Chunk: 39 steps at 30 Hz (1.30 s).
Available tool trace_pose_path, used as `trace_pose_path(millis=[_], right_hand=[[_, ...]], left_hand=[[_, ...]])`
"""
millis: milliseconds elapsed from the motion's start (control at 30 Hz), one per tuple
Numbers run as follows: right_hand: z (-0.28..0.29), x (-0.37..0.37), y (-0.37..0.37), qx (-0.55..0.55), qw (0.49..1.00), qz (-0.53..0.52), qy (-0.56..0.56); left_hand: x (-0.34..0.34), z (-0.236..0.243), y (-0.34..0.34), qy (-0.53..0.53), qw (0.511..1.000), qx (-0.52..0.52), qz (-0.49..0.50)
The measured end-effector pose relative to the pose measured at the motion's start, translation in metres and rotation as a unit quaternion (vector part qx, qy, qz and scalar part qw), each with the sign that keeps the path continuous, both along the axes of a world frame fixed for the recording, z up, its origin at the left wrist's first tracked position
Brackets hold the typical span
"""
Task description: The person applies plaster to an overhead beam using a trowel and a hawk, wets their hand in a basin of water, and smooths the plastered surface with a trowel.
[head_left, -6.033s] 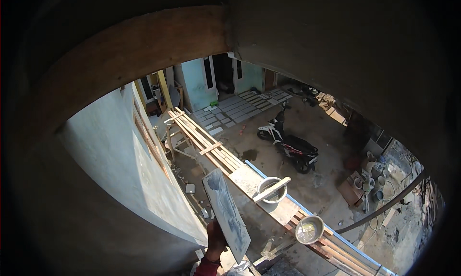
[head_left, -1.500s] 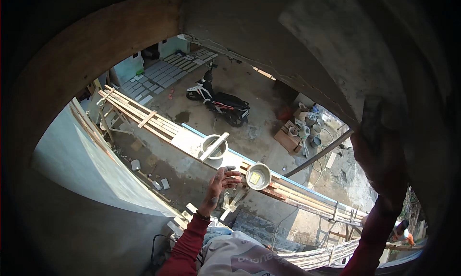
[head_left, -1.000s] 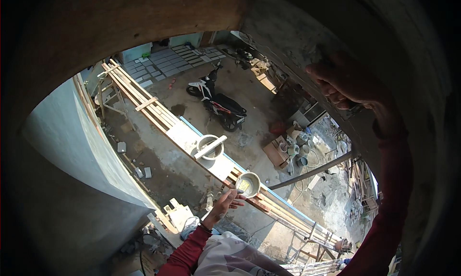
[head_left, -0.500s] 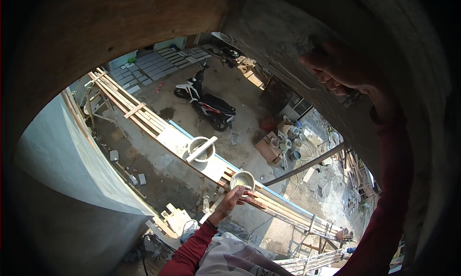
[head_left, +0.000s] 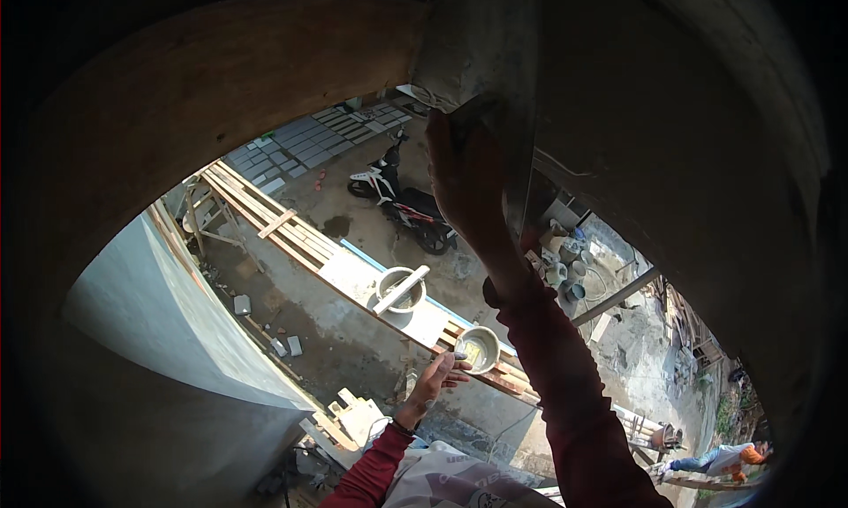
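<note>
My left hand (head_left: 433, 386) is low in the middle, thumb and fingers apart, beside the near rim of a small round grey bucket (head_left: 491, 338). A small grey bit shows near the thumb tip; I cannot tell whether it belongs to the bucket. Inside the bucket is something pale yellowish. My right hand (head_left: 470, 177) is raised to the shaded underside of a concrete beam (head_left: 473, 35), its fingers closed. A dark flat shape shows at the knuckles, too dim to name. The bucket stands on a plank scaffold (head_left: 305, 250).
A larger round tub (head_left: 422, 294) with a pale bar across it sits on the scaffold. Below are a parked motorbike (head_left: 406, 199), laid tiles (head_left: 300, 146) and several pails (head_left: 574, 274). A curved pale wall (head_left: 177, 305) stands left. Another person (head_left: 729, 459) is at far right.
My right hand has swung left along the beam, its forearm now crossing the middle. My left hand has drawn slightly back from the small bucket. The view has shifted; another person now shows.
</note>
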State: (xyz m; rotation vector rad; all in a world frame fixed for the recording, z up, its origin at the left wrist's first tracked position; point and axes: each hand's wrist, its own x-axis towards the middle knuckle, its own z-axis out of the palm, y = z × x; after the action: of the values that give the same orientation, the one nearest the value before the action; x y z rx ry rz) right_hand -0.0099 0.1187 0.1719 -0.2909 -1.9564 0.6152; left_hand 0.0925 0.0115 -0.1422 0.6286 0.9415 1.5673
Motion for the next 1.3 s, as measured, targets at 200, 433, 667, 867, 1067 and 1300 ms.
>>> trace_pose_path(millis=[200, 433, 667, 867, 1067, 1300], right_hand=[[0.013, -0.062, -0.004, 0.003, 0.995, 0.0, 0.098], [0.015, -0.061, -0.006, -0.049, 0.993, 0.001, 0.11], [-0.003, 0.056, 0.011, 0.189, 0.962, -0.159, 0.116], [-0.017, 0.199, 0.007, -0.13, 0.975, -0.157, 0.093], [-0.013, 0.331, 0.012, -0.28, 0.916, -0.212, 0.192], [0.008, 0.174, -0.05, -0.269, 0.949, 0.069, 0.152]], left_hand=[[0.004, -0.015, -0.023, -0.035, 0.997, -0.019, 0.073], [0.01, -0.013, -0.013, -0.006, 0.996, -0.035, 0.076], [0.019, 0.003, 0.004, 0.0, 1.0, -0.009, 0.025], [0.013, -0.002, -0.001, 0.011, 0.999, -0.032, 0.029], [0.005, -0.011, -0.012, -0.011, 0.998, -0.065, 0.009], [0.014, -0.008, 0.004, 0.002, 0.999, -0.035, -0.024]])
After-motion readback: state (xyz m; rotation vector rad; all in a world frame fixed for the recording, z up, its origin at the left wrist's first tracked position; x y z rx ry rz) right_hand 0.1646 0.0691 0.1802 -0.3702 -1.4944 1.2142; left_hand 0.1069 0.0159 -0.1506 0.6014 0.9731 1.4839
